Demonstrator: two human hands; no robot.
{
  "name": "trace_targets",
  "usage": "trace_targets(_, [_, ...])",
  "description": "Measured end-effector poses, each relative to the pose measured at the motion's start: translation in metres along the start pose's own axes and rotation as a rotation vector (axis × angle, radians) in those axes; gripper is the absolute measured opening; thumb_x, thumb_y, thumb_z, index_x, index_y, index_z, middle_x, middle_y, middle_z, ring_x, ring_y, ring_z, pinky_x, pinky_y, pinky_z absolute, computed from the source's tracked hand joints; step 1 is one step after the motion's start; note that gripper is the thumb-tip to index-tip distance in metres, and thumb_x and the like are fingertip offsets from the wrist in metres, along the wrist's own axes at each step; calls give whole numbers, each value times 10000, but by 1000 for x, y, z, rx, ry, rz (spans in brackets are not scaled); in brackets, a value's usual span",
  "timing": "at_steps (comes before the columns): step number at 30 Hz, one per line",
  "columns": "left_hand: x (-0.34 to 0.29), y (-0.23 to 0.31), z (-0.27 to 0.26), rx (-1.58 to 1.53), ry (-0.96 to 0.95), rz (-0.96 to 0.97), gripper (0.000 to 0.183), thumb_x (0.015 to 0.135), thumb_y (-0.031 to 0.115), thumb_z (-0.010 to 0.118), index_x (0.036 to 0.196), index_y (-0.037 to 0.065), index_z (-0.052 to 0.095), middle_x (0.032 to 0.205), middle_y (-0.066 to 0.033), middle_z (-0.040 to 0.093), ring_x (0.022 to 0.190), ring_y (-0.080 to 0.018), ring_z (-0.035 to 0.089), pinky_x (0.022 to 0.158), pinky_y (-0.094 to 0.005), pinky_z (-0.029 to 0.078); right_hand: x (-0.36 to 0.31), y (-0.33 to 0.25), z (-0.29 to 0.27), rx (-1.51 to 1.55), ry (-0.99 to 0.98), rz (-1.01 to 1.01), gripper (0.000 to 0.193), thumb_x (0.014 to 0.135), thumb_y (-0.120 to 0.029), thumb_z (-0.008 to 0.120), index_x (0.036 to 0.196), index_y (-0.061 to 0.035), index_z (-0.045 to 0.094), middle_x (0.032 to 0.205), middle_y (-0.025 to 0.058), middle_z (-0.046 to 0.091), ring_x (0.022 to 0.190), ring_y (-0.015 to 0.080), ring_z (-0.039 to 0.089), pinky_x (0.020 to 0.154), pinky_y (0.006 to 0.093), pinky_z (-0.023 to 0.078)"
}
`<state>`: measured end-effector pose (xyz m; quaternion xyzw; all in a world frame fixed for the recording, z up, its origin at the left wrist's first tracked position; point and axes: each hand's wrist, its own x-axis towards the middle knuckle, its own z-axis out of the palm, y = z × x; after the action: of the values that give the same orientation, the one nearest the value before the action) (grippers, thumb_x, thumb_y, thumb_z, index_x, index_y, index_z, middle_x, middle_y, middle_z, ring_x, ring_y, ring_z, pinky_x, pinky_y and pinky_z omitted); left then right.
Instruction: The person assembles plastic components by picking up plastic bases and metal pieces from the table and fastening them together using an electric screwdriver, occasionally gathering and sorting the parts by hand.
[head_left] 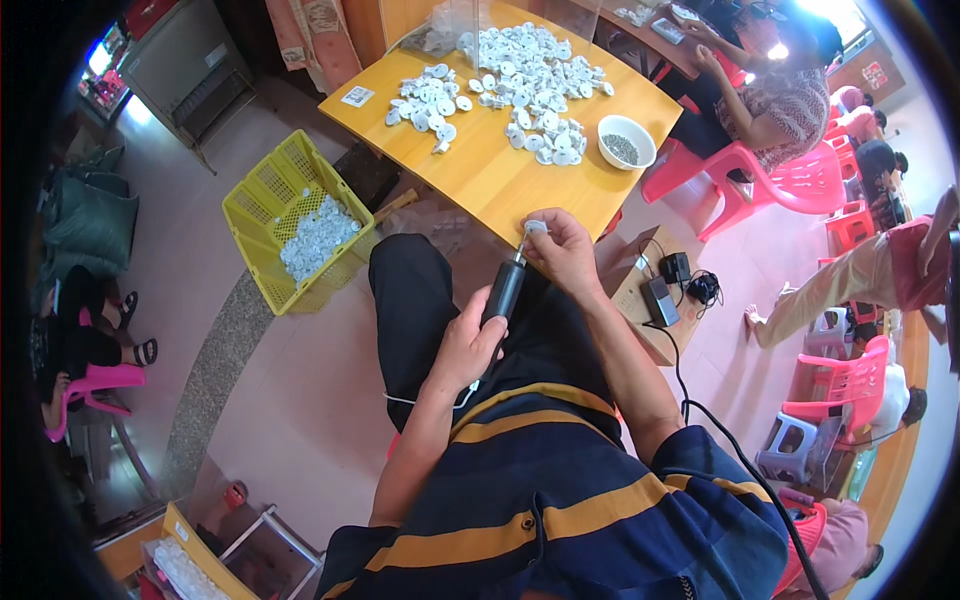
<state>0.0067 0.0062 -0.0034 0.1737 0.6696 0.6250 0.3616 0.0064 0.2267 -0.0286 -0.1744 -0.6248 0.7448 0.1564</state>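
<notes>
My left hand (470, 343) is wrapped round a black electric screwdriver (505, 290), a white cord trailing from its lower end. Its metal tip points up at a small white plastic part (536, 227), which my right hand (568, 258) pinches between thumb and fingers by the table's near corner. Whether the tip sits in a screw is too small to tell. Loose piles of similar white round parts (530, 85) lie on the yellow wooden table (480, 180). At its right edge stands a white bowl (648, 150) of small metal screws (621, 149).
Left of the table, a yellow plastic crate (262, 255) on the floor holds many white parts. To my right, a cardboard box (640, 310) carries black adapters and cables. A person sits on a pink chair (740, 185) nearby; others sit or walk farther right.
</notes>
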Motion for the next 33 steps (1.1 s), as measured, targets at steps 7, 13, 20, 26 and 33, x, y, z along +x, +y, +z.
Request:
trace_targets(7, [0,-2,-1,-35,-11,-8,457,956,184,525,1389,46,476,855,-87,633,727,-157,647,652,-305,557,-3,0,3,-82,28,14,115,1007,-103,604,1093,-34,639,787,5,622,657,52,556,574,186,439])
trace_targets(13, [1,-7,-2,-222,-58,-48,425,975,157,510,1382,37,482,834,-72,612,655,-134,613,598,-278,536,-3,2,-1,-82,-3,10,109,1006,-97,602,1089,-36,640,774,2,619,633,52,549,552,183,430])
trace_targets(20, [-2,0,-6,-429,-138,-140,384,986,142,494,1354,34,473,849,-87,629,597,-135,615,559,-258,526,-2,2,-7,-65,-95,19,102,997,-61,597,1087,-52,645,803,-2,636,674,51,578,589,179,461])
trace_targets(26, [-2,-3,-10,-523,-179,-140,342,997,167,489,1310,30,484,843,-97,639,594,-149,625,544,-269,533,-1,3,-10,-117,-115,27,98,1005,-81,600,1085,-45,644,815,-3,640,695,48,578,600,186,465])
trace_targets(33, [-3,-2,-11,-603,-210,-149,328,1015,189,490,1299,24,485,855,-107,661,604,-158,644,540,-275,542,1,2,-11,-128,-154,-16,97,1011,-96,599,1080,-44,643,815,-6,639,701,45,577,605,183,460])
